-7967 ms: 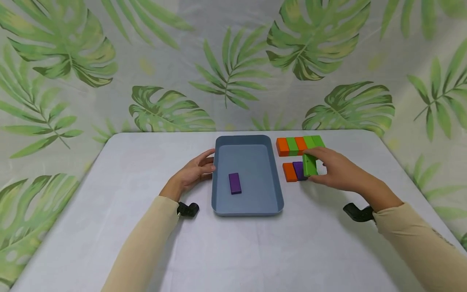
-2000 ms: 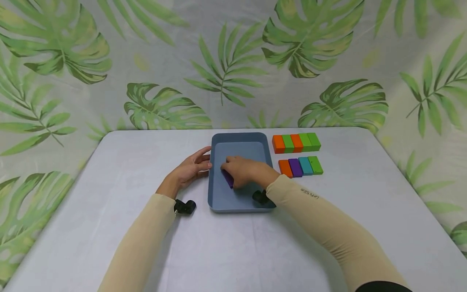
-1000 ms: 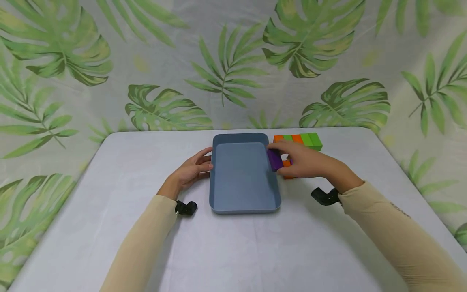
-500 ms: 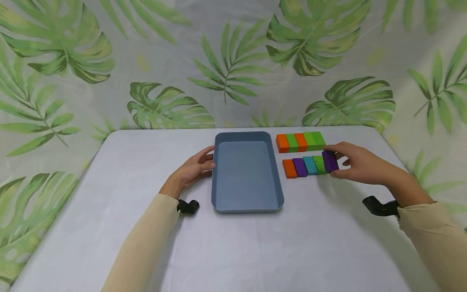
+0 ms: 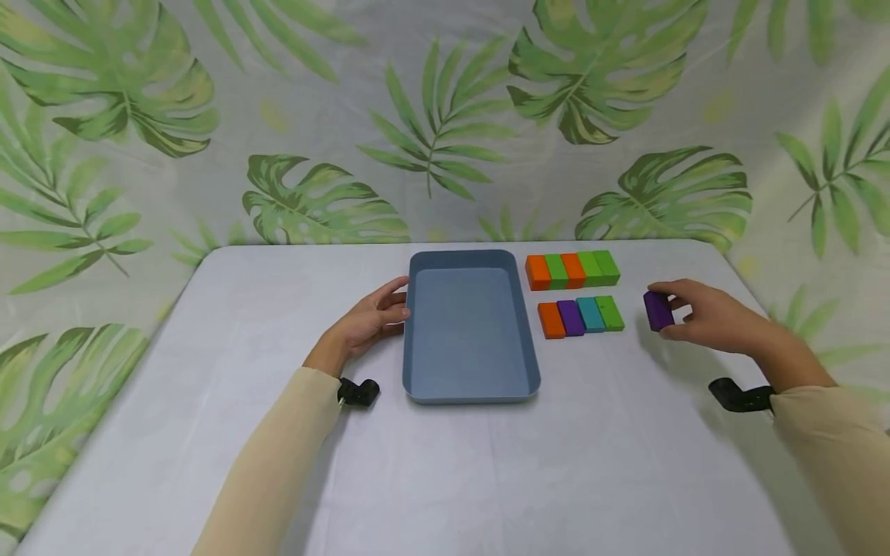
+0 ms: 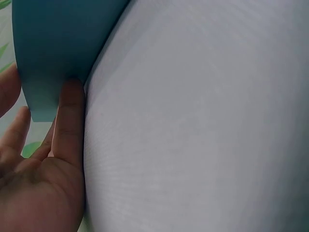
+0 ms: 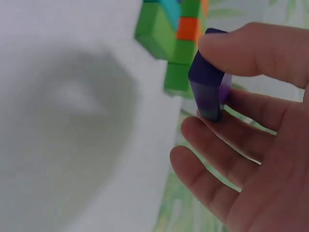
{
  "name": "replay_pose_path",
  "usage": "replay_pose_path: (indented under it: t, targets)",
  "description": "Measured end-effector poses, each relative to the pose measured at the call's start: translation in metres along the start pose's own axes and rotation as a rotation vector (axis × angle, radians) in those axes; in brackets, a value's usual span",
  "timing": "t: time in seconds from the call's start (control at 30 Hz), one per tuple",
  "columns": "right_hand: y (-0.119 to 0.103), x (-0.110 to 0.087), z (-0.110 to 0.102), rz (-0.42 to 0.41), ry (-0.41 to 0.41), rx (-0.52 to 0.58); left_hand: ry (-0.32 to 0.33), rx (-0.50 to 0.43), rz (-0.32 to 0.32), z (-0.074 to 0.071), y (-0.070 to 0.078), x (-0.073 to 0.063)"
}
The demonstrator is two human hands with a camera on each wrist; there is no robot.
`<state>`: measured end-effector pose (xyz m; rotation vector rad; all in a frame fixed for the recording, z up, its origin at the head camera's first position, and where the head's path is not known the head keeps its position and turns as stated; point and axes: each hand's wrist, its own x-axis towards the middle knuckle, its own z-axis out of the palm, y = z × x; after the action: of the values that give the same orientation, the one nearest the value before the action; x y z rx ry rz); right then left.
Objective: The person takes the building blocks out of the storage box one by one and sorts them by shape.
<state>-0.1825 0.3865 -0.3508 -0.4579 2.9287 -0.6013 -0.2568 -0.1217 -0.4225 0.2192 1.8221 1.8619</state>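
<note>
My right hand (image 5: 716,318) pinches a purple block (image 5: 658,311) between thumb and fingers, raised over the table to the right of the front row. In the right wrist view the thumb lies across the purple block (image 7: 206,79), and the lower fingers reach out loosely. With fairly straight fingers, my left hand (image 5: 365,324) touches the left side of a blue-grey tray (image 5: 473,400). The left wrist view shows a finger along the tray's wall (image 6: 58,63). Nothing lies in the tray. Beside it, the front row holds orange (image 5: 552,320), purple (image 5: 571,317), teal (image 5: 591,314) and green (image 5: 609,313) blocks.
Behind the front row stands a second row of orange and green blocks (image 5: 573,270), side by side. A white cloth (image 5: 445,471) covers the table. A leaf-print curtain (image 5: 445,116) hangs at the back edge. Black wrist cameras (image 5: 740,396) stick out at both wrists.
Green and teal blocks joined the front row. My right hand took the purple block from the tray, carried it to the row's right end, then further right. My left hand stayed at the tray.
</note>
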Motion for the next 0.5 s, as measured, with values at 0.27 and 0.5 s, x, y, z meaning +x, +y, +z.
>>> replay_pose_path:
  t: [0.27, 0.5]
  targets:
    - [0.016, 0.019, 0.014, 0.008, -0.054, -0.02, 0.005, -0.005, -0.007, -0.002, -0.002, -0.001]
    - [0.019, 0.024, 0.02, 0.031, -0.071, 0.001, -0.007, 0.011, -0.007, 0.0, -0.001, -0.001]
